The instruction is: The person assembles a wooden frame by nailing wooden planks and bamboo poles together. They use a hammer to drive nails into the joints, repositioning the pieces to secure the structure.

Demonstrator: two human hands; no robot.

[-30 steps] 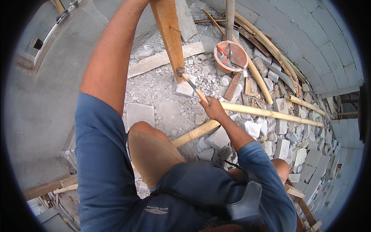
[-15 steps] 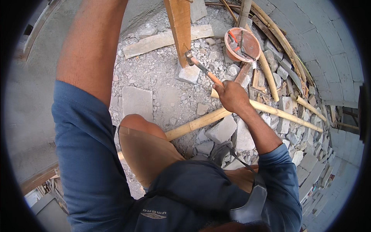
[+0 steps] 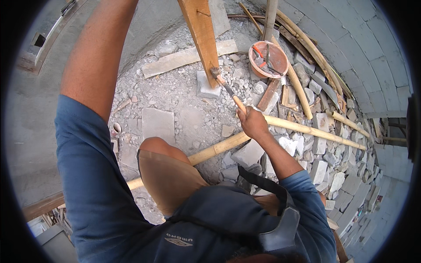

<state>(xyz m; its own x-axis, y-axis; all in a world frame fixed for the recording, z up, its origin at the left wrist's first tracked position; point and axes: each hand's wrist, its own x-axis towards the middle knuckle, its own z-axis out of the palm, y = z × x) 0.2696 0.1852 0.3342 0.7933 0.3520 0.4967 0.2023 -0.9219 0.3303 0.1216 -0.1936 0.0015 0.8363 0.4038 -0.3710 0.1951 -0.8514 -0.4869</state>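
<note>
My right hand (image 3: 253, 123) is closed around the handle of a hammer (image 3: 228, 91). The hammer's head lies against the lower end of an upright wooden post (image 3: 202, 41), close to its right edge. Under and beside the foot of that post is a pale concrete block (image 3: 206, 89). A nail (image 3: 203, 13) sticks out of the post higher up. My left arm (image 3: 98, 52) reaches up past the top edge, so its hand is out of sight, and what it touches is hidden.
An orange bucket (image 3: 285, 72) with hand tools stands right of the post. A bamboo pole (image 3: 219, 147) crosses the ground by my knee. Rubble and broken blocks (image 3: 324, 168) spread along the grey block wall (image 3: 359, 57). A plastered wall (image 3: 30, 131) rises at left.
My right hand and the hammer have moved lower and slightly left in the picture, the hammer head now nearer the post's foot. The view has shifted a little, and the dark strap at my chest has swung.
</note>
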